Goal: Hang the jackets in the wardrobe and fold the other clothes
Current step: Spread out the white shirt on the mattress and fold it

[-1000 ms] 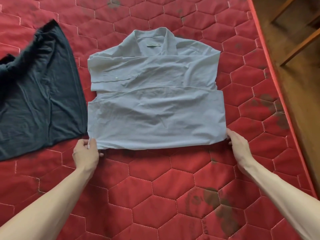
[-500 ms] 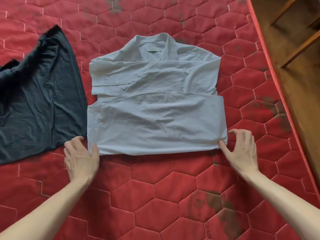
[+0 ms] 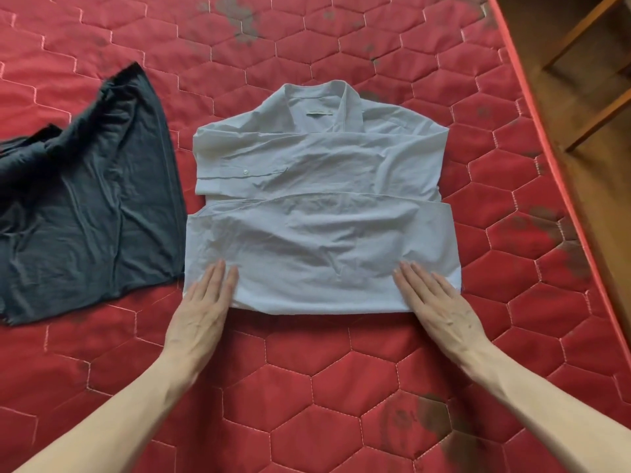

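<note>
We looked down on a red quilted mattress (image 3: 307,370) stitched in hexagons, with dark stains at its far middle, its right side and its near right, and it filled almost the whole view. Beyond its right edge ran a strip of brown floor (image 3: 580,186) with wooden furniture legs (image 3: 580,29) at the far right corner. On the left of the mattress lay a dark garment (image 3: 85,199), spread loosely and rumpled, its right edge just beside the shirt. In the middle lay the pale blue shirt (image 3: 321,199), partly folded, collar at the far end, sleeves crossed over the chest, and the lower part turned up into a band across the near half. A small white button (image 3: 244,171) showed on a cuff toward the left. Our left hand (image 3: 201,308) lay flat, palm down, on the near left corner of the shirt, fingers straight and together, its grip spread and holding nothing. Our right hand (image 3: 440,305) lay flat the same way on the near right corner, fingers extended, pressing the cloth without clasping it.
</note>
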`<state>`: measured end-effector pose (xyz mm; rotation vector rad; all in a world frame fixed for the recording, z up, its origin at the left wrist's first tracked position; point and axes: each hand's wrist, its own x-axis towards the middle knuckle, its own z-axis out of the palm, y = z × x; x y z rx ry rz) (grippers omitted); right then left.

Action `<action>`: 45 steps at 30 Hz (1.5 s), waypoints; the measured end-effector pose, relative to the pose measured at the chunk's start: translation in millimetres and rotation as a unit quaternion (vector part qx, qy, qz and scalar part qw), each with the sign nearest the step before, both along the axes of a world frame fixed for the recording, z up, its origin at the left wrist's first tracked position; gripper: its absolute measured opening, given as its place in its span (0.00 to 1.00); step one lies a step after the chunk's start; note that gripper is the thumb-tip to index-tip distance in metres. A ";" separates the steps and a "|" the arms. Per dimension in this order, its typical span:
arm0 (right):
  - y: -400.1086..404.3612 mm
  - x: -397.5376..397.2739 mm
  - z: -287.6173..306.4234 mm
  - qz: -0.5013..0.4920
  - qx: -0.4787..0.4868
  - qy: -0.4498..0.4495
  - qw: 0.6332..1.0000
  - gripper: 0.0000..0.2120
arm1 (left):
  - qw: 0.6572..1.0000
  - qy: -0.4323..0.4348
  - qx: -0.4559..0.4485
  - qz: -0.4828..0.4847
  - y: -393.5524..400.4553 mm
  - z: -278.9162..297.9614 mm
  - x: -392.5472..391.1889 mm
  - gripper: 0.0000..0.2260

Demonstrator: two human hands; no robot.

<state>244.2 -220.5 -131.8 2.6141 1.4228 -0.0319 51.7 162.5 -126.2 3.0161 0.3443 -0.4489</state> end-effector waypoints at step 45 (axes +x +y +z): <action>56.6 166.7 85.6 -0.446 0.379 0.151 0.797 0.14 | 0.799 -0.227 -0.389 0.399 113.3 70.1 135.1 0.11</action>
